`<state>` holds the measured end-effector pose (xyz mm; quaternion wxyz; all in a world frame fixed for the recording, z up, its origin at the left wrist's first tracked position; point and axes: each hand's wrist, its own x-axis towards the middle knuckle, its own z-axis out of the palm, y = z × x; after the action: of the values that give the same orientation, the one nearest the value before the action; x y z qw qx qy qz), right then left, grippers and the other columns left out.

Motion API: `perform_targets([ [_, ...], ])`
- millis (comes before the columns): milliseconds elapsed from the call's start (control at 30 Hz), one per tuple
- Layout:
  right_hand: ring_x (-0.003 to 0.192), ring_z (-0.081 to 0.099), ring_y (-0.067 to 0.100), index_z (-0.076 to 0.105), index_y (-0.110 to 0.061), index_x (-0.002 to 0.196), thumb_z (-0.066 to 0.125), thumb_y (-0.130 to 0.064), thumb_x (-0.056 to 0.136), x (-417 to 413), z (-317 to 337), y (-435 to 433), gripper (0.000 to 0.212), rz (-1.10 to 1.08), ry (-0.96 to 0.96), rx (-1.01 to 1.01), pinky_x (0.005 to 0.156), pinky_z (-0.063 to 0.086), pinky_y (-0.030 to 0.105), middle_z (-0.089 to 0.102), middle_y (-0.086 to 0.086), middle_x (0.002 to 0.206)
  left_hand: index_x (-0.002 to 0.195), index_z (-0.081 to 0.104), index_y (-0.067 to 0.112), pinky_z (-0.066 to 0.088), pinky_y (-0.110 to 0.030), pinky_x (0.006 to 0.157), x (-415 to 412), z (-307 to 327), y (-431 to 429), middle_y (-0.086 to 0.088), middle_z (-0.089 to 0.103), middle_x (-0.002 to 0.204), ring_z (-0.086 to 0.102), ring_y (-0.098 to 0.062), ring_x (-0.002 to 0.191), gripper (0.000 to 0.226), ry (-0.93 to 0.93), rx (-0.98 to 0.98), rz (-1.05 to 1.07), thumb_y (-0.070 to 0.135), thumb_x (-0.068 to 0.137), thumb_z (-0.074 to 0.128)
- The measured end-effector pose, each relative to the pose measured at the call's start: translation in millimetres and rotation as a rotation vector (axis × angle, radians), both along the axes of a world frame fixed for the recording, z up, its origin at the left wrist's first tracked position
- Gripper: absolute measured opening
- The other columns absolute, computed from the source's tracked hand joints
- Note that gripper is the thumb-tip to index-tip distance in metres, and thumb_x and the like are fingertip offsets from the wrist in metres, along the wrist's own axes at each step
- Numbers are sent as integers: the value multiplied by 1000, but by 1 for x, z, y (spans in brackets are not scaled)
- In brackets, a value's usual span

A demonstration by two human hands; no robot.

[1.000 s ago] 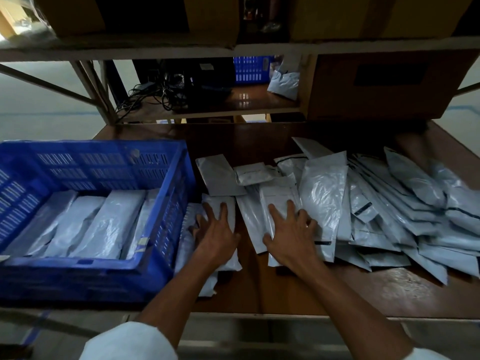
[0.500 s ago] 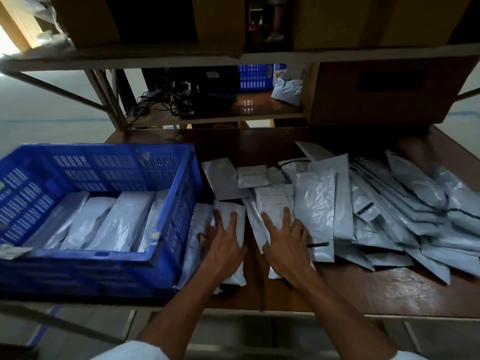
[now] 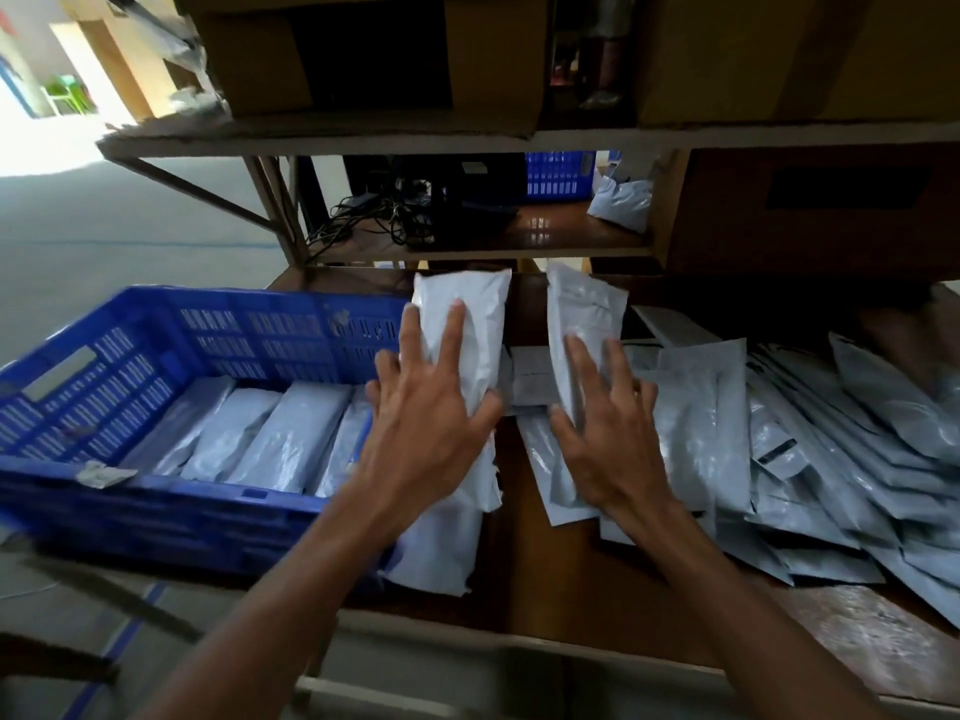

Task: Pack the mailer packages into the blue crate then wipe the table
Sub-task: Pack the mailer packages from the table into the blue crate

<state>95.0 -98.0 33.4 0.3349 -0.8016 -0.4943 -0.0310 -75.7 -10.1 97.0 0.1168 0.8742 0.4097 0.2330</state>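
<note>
Both hands now lifted off table, left hand (image 3: 434, 407) gripping one mailer (image 3: 467, 330), right hand (image 3: 608, 433) gripping another mailer (image 3: 582, 324), beside blue crate (image 3: 156, 506)

no readable text, labels or numbers

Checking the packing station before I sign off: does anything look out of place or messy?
Yes. A scrap of torn label sticks to the blue crate near rim. The mailer pile sprawls unevenly across the table, some at its front edge.
</note>
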Motion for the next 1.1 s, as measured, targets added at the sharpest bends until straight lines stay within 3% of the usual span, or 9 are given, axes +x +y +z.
perform_targets([
  [67,142,24,34,10,-43,157,42,-50,96,-15,22,24,70,52,-8,63,113,18,41,10,11,165,158,-3,42,24,-58,112,-21,24,19,0,-8,166,19,-36,141,85,-33,47,54,54,93,52],
  [167,138,29,36,10,-43,157,45,-49,97,-46,52,61,69,143,3,116,101,20,34,11,9,165,157,-1,44,21,-62,115,-59,47,59,0,-4,167,16,-38,146,85,-35,72,150,55,93,53],
  [400,142,23,39,12,-41,157,43,-52,100,-139,91,148,66,352,99,17,116,19,49,14,8,163,158,-1,39,18,-64,112,-142,32,160,-9,0,166,20,-47,142,78,166,4,265,61,97,42],
  [500,148,11,43,13,-35,158,41,-51,99,-179,79,181,67,385,123,-208,120,8,54,10,10,165,158,-6,35,13,-69,112,-162,4,195,-15,-8,166,11,-54,145,75,277,-121,230,62,100,34],
  [667,146,-4,50,20,-21,157,38,-38,104,-204,48,208,58,258,180,-657,116,11,65,0,14,164,158,7,24,20,-71,110,-175,-55,239,-22,-12,164,11,-57,143,90,570,-278,78,73,83,7],
  [733,145,-1,49,23,-18,156,38,-32,105,-208,37,217,55,221,159,-742,115,13,63,-1,15,163,160,-1,22,18,-66,111,-164,-65,246,-24,-8,163,15,-56,143,84,570,-307,73,69,92,18],
  [800,145,-5,51,8,-25,158,45,-31,101,-209,22,231,68,121,226,-804,115,16,62,-11,17,163,159,-8,19,17,-62,114,-151,-69,248,-26,-8,162,15,-54,144,79,575,-319,58,58,101,29],
  [967,146,-11,53,-8,-22,158,53,-20,95,-213,-9,244,88,21,240,-972,116,11,63,-24,25,160,160,11,26,18,-69,111,-139,-103,259,-22,-18,164,-1,-59,144,88,682,-423,-79,64,80,11],
  [1100,145,-10,56,-12,-20,158,54,-25,96,-210,-37,251,91,-5,202,-1222,114,16,68,-29,25,158,160,8,27,19,-69,113,-145,-107,251,-26,-22,161,-11,-64,142,60,747,-429,-132,45,105,23],
])
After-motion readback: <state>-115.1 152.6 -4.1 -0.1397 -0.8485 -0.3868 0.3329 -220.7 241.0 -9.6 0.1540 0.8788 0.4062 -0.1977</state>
